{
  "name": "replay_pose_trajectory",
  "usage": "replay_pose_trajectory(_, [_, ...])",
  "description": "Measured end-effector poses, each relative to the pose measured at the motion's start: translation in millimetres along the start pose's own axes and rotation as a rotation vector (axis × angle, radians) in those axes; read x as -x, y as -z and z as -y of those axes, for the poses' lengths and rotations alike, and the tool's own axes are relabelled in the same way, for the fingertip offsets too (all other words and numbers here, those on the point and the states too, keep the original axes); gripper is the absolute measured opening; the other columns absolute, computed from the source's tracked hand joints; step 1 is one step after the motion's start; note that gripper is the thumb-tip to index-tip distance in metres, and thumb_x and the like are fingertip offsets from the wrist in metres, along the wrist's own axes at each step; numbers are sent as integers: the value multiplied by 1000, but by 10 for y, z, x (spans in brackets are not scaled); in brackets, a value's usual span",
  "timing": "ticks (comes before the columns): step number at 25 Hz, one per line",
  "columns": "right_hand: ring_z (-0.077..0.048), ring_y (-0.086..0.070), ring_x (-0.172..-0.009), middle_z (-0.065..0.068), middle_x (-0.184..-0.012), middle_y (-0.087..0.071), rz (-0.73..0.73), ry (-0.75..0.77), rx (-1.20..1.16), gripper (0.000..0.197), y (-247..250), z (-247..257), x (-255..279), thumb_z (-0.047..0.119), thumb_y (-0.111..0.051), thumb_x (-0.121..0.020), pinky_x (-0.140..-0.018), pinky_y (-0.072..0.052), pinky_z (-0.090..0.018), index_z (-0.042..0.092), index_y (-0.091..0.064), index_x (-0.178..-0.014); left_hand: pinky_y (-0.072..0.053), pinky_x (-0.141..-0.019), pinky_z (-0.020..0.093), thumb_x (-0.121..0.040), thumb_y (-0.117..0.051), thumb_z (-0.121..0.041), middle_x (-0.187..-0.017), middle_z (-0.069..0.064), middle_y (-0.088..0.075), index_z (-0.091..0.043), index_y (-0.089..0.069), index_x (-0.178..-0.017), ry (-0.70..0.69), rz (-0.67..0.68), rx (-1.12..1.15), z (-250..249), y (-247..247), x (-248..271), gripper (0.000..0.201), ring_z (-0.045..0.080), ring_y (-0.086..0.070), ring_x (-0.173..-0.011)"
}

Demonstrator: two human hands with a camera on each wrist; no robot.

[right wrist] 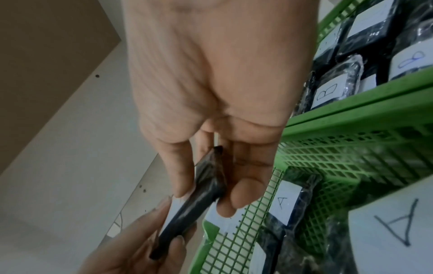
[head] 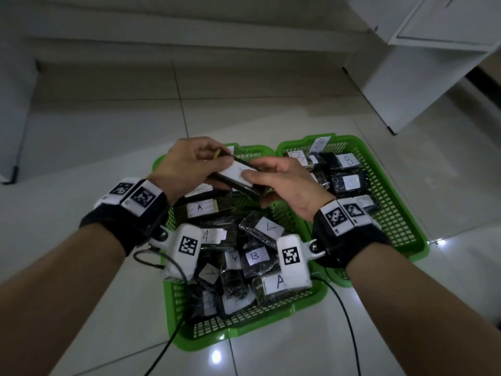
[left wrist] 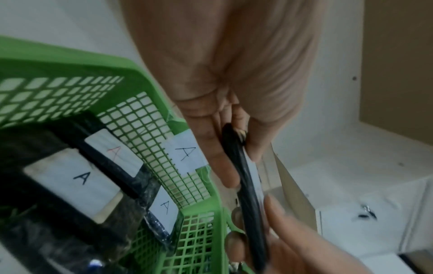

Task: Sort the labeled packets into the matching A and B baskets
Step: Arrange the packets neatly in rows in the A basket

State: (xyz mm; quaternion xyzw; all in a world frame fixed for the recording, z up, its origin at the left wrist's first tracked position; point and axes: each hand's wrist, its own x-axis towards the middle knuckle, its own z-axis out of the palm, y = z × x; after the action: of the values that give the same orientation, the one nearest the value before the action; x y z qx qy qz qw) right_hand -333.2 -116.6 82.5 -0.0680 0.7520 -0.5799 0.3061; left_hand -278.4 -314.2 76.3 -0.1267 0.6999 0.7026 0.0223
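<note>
both hands pinching one black packet (head: 238, 180) by its ends, left hand (head: 187, 166) and right hand (head: 284, 183) raised over the far end of the a basket (head: 244, 332), b basket (head: 401, 191) just beside it on the tiled floor (head: 81, 213), labeled packets in both

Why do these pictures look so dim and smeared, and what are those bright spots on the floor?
Head view: dim room, lamp glare on the glossy white floor tiles, straight edges bowed by the wide lens. Left wrist view: the left hand looms soft, the black labelled packet blurred. Right wrist view: the right hand equally soft.
</note>
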Motion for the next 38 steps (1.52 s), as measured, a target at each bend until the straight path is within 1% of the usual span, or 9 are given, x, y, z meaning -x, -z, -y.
replay_pose_trajectory(4, [-28,-73,-82,-18,-108,-75,-72,17,-263,43,-70,-5,-50,-2,-76,-84,-65,-62,-31,5,-63,-125,-63,-70,38,-85,-74,-8,-85,11,-75,5,-64,-102,9,-148,191,194,204,72,23,26,-73,-80])
replay_pose_trajectory(8, [-24,-69,-80,-16,-102,-76,-193,36,-436,40,-163,-7,-163,-1,-78,-82,-76,-62,-33,3,-67,-120,-62,-68,33,-78,-83,-18,-80,6,-77,-5,-70,-90,-108,-168,-131,269,355,87,22,22,-75,-71])
replay_pose_trajectory(12, [-27,-73,-94,-11,-106,-77,-260,43,-272,20,-307,46,-287,6,-69,-93,-79,-62,-37,10,-72,-112,-53,-76,13,-87,-75,-28,-87,-10,-76,-22,-76,-91,-243,-250,-444,262,467,124,7,-3,-68,-80])
replay_pose_trajectory(14, [-20,-72,-90,-6,-106,-76,-232,74,-232,20,-319,169,-330,10,-63,-98,-71,-59,-32,15,-74,-114,-55,-86,22,-91,-69,-31,-96,-8,-76,-22,-73,-108,-220,-221,-329,223,484,158,19,0,-68,-90])
replay_pose_trajectory(19, [-16,-77,-88,0,-93,-80,-103,195,129,42,-462,434,-345,24,-88,-78,-85,-62,-38,20,-68,-115,-62,-77,33,-87,-72,-11,-98,17,-75,-6,-65,-122,-121,12,48,27,442,145,37,29,-75,-85])
replay_pose_trajectory(24, [-6,-65,-91,9,-106,-68,-171,523,765,55,-489,239,-352,37,-93,-64,-78,-57,-23,23,-70,-111,-62,-69,29,-85,-73,-2,-91,22,-75,4,-66,-107,-18,-255,231,161,472,64,23,27,-75,-73])
replay_pose_trajectory(29, [-12,-61,-100,8,-110,-65,-19,443,1164,47,-573,94,-516,28,-90,-71,-80,-41,-19,22,-71,-114,-46,-98,33,-96,-59,-23,-128,-1,-63,-19,-64,-124,-176,-437,-655,365,676,0,29,17,-56,-118])
replay_pose_trajectory(32, [-16,-57,-106,3,-111,-64,85,503,1393,38,-794,83,-667,20,-87,-75,-85,-36,-22,18,-68,-108,-50,-96,36,-91,-50,-3,-146,8,-49,-20,-46,-146,25,-203,-758,458,656,-25,58,28,-55,-122])
replay_pose_trajectory(38, [-20,-58,-95,-3,-100,-65,96,544,1500,16,-1046,-76,-794,6,-73,-87,-84,-49,-28,10,-71,-102,-44,-101,28,-88,-51,1,-148,5,-48,-24,-41,-150,11,-188,-769,508,724,-52,67,23,-50,-129])
